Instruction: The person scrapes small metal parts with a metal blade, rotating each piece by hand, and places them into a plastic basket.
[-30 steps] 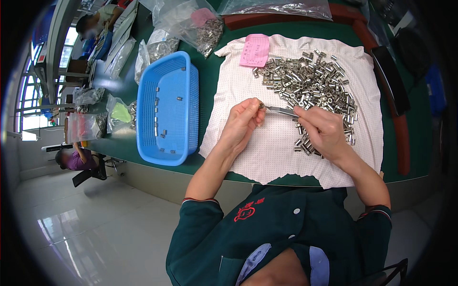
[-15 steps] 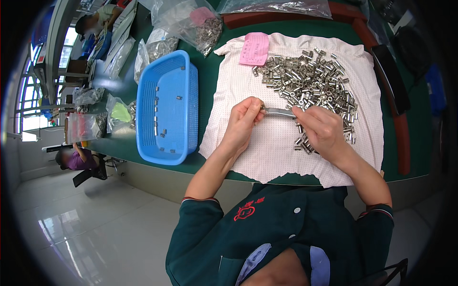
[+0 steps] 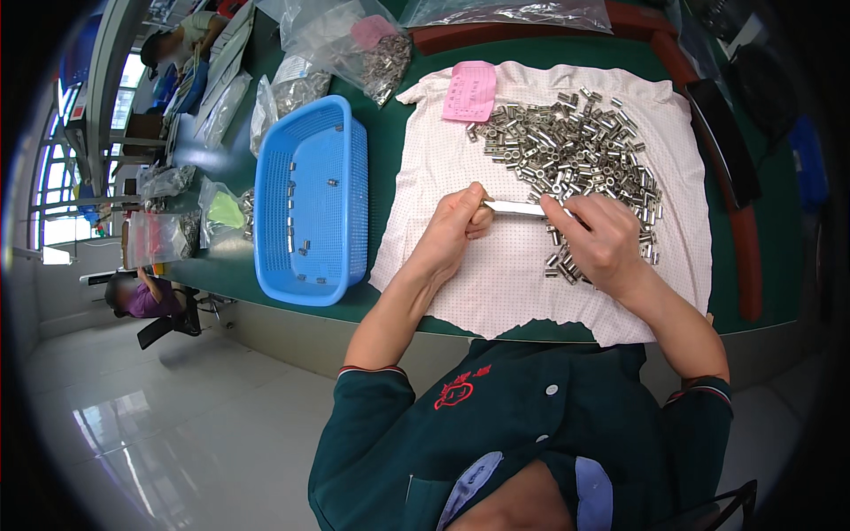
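Silver tool (image 3: 518, 209) btwn hands (image 3: 605, 237), nr metal pcs (image 3: 584, 159)

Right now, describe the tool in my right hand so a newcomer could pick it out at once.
On the green table, find the pale cloth, then the right hand above it. The tool juts from that hand toward the left hand. It is a single long, flat, shiny strip, unlike the short, tubular metal parts heaped on the cloth.

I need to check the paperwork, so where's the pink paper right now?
In the head view, the pink paper lies on the upper left of the cloth, beside the pile of metal parts and right of the blue basket.
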